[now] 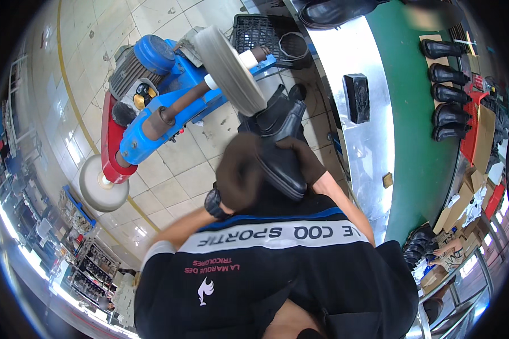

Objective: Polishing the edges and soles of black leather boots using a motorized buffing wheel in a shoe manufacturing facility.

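Observation:
I hold a black leather boot (280, 133) in both hands, its shaft pressed up against the grey buffing wheel (230, 69) of a blue polishing machine (152, 107). My left hand (238, 172), in a dark brown glove, blurred by motion, grips the sole end of the boot. Gloved as well, my right hand (304, 159) clasps the boot's right side. A black watch (215, 204) sits on my left wrist.
A second buffing wheel (100, 183) sits at the machine's other end. To the right runs a green conveyor belt (418, 113) with a steel edge (367, 141), carrying a black box (357, 97) and several black boots (448, 96). A black crate (260, 31) stands on the tiled floor.

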Available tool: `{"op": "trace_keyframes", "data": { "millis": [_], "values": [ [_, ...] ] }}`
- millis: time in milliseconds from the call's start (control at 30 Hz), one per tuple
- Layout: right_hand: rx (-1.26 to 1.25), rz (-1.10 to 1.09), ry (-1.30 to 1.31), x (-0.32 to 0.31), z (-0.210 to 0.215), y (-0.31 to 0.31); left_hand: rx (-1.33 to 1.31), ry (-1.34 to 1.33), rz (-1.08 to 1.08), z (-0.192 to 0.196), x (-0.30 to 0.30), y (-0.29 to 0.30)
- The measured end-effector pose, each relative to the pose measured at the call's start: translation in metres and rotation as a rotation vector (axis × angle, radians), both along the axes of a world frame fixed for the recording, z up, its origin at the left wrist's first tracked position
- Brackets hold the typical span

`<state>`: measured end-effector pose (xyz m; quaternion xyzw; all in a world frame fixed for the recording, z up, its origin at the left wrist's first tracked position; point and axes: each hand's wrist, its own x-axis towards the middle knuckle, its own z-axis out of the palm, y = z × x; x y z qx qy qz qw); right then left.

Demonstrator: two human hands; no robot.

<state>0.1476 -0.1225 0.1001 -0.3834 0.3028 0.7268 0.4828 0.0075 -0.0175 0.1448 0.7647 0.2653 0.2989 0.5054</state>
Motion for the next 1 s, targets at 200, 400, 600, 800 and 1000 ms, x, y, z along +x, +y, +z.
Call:
{"op": "trace_keyframes", "data": {
  "millis": [200, 400, 600, 800, 1000],
  "values": [
    [0.054, -0.027, -0.068, -0.016, -0.026, 0.048, -1.106, -0.026, 0.253, -0.201, -0.018, 0.031],
    [0.262, -0.071, 0.043, -0.005, -0.041, 0.016, -1.322, -0.058, 0.474, -0.191, 0.017, 0.022],
    [0.074, -0.004, -0.180, -0.010, -0.006, -0.003, -1.259, -0.220, 0.546, -0.143, 0.012, -0.003],
    [0.096, 0.370, -0.428, -0.004, 0.011, 0.024, -1.034, -0.171, 0.611, -0.178, -0.028, -0.015],
    [0.374, 1.149, -1.372, -0.012, 0.061, 0.024, -1.051, -0.170, 0.757, -0.140, -0.039, -0.031]
  ]
}}
